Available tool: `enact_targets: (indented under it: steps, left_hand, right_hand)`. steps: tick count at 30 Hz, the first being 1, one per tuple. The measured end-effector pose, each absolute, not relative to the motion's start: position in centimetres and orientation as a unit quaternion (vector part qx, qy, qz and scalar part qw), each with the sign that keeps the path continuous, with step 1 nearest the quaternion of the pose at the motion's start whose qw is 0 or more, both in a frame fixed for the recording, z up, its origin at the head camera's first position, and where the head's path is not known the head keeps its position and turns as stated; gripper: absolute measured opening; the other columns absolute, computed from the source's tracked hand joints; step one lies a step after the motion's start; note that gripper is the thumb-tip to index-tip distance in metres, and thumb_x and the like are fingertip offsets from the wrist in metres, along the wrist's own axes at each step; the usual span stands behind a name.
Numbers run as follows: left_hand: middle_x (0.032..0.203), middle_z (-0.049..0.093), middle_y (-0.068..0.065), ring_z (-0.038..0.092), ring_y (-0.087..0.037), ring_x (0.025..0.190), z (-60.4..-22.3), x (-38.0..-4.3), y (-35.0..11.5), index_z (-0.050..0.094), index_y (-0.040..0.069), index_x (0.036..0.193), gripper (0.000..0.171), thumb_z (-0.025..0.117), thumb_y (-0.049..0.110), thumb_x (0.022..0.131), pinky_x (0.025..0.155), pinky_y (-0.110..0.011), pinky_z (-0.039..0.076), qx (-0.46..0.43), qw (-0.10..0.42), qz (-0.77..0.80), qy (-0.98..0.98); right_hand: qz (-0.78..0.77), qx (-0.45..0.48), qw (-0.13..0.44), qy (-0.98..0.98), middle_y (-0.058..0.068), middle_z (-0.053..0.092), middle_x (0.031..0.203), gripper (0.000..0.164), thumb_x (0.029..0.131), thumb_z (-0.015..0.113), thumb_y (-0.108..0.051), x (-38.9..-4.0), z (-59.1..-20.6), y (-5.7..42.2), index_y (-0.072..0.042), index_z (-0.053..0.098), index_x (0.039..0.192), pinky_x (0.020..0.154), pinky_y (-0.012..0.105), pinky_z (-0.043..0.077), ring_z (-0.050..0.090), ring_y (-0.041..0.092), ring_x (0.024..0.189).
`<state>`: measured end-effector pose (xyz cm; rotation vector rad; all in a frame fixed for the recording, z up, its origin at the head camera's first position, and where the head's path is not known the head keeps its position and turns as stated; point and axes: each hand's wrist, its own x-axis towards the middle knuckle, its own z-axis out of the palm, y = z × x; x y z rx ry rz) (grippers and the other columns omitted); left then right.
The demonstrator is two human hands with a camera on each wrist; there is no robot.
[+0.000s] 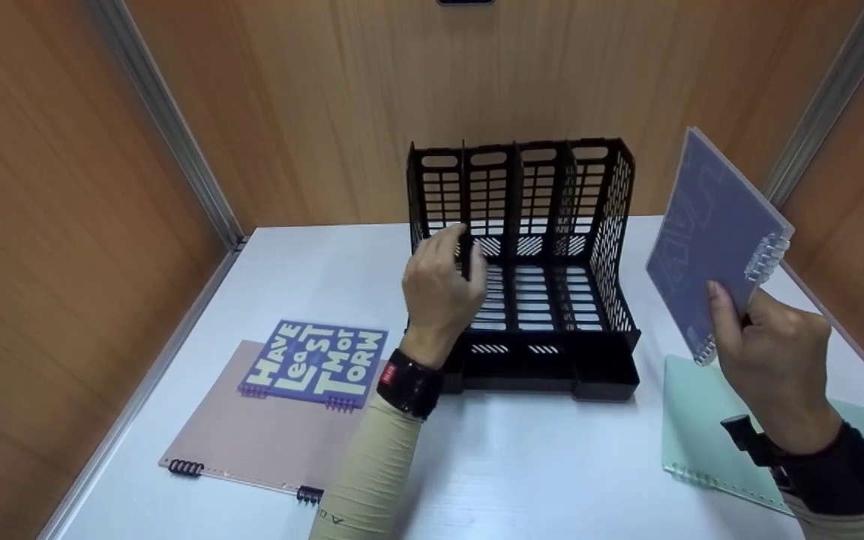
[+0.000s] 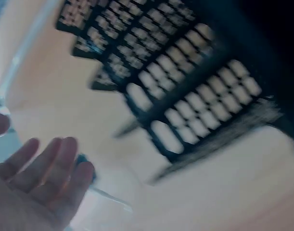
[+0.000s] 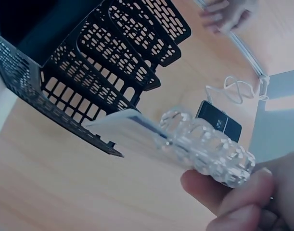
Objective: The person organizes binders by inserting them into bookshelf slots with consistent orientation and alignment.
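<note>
My right hand grips a blue-purple ring-bound notebook by its bound edge, thumb on the cover. The notebook is tilted upright, raised to the right of a black file rack. In the right wrist view, its clear plastic rings show beside my fingertips. My left hand hangs before the rack's left compartments, holding nothing. Its fingers are spread from the thumb and look apart from the rack in the left wrist view, which is blurred.
To the left, a purple lettered notebook lies on a larger pink binder notebook. A green notebook lies under my right forearm. Wooden panels enclose the table. A black device with a white cable appears in the right wrist view.
</note>
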<state>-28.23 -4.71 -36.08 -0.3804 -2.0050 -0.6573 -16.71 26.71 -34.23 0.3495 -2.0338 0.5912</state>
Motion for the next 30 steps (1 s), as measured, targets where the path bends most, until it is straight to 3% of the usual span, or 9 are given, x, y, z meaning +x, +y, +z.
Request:
enact_targets:
  steps: [2,5,8,13,17,22,27,30]
  left_hand:
    - [0.109,0.075,-0.014,0.071,-0.031,0.092,-36.8,-28.7,-6.2,0.070,0.003,0.118,0.034,0.067,0.027,0.093,0.076,-0.045,0.058,-0.107,0.448,-0.274,-0.844]
    - [0.102,0.074,-0.018,0.071,-0.036,0.086,-37.6,-29.1,-8.2,0.067,0.000,0.120,0.041,0.068,0.032,0.093,0.067,-0.052,0.056,-0.045,0.380,-0.263,-0.886]
    - [0.102,0.073,-0.021,0.071,-0.040,0.089,-38.5,-29.5,-9.9,0.063,-0.003,0.122,0.048,0.066,0.037,0.095,0.069,-0.056,0.056,0.002,0.292,-0.236,-0.927]
    - [0.108,0.071,-0.024,0.070,-0.042,0.096,-39.7,-30.5,-11.9,0.060,-0.005,0.121,0.055,0.060,0.046,0.099,0.077,-0.056,0.056,0.041,0.178,-0.217,-0.959]
    - [0.109,0.071,-0.027,0.070,-0.042,0.098,-40.6,-31.1,-12.5,0.064,-0.006,0.115,0.055,0.056,0.047,0.101,0.080,-0.054,0.055,0.038,0.127,-0.228,-0.965]
    - [0.104,0.073,-0.024,0.071,-0.040,0.095,-41.2,-31.4,-12.7,0.073,-0.002,0.098,0.038,0.059,0.033,0.101,0.078,-0.052,0.056,0.023,0.106,-0.247,-0.963]
    - [0.094,0.075,-0.022,0.072,-0.037,0.086,-41.6,-31.6,-12.7,0.070,0.003,0.070,0.031,0.058,0.016,0.095,0.071,-0.051,0.056,0.010,0.095,-0.265,-0.960]
    - [0.094,0.075,-0.022,0.072,-0.037,0.085,-41.8,-31.6,-12.7,0.067,0.004,0.065,0.033,0.056,0.014,0.094,0.071,-0.051,0.055,0.004,0.092,-0.268,-0.959]
  right_hand:
    - [0.246,0.138,0.484,-0.828,0.029,0.071,0.074,0.015,0.090,0.071,0.005,-17.0,-34.3,26.6,0.018,0.072,0.098,0.041,0.010,0.027,0.061,0.028,0.045]
    - [0.262,0.135,0.480,-0.826,0.030,0.072,0.081,0.019,0.092,0.071,0.004,-17.5,-34.5,26.6,0.018,0.072,0.105,0.045,0.006,0.029,0.068,0.040,0.055]
    - [0.269,0.127,0.482,-0.824,0.030,0.072,0.083,0.021,0.092,0.071,0.002,-18.0,-34.6,26.5,0.017,0.072,0.107,0.045,0.006,0.027,0.069,0.038,0.055]
    - [0.274,0.122,0.495,-0.816,0.023,0.072,0.072,0.019,0.092,0.072,-0.001,-19.0,-34.9,26.6,0.014,0.074,0.104,0.042,0.011,0.023,0.053,-0.002,0.050]
    - [0.287,0.120,0.500,-0.808,0.016,0.068,0.058,0.016,0.091,0.074,-0.003,-19.9,-35.4,26.2,0.011,0.076,0.097,0.042,0.010,0.025,0.044,-0.016,0.050]
    - [0.296,0.119,0.505,-0.802,0.011,0.065,0.052,0.017,0.091,0.075,-0.007,-21.3,-36.1,25.3,0.009,0.075,0.087,0.041,0.012,0.027,0.049,-0.010,0.045]
    - [0.286,0.124,0.499,-0.808,0.006,0.064,0.049,0.026,0.094,0.074,-0.012,-22.5,-36.9,24.5,0.005,0.074,0.075,0.041,0.013,0.026,0.060,0.019,0.039]
    - [0.297,0.119,0.490,-0.811,0.008,0.066,0.052,0.026,0.094,0.075,-0.014,-23.2,-37.4,24.2,0.007,0.074,0.078,0.044,0.009,0.030,0.062,0.025,0.040]
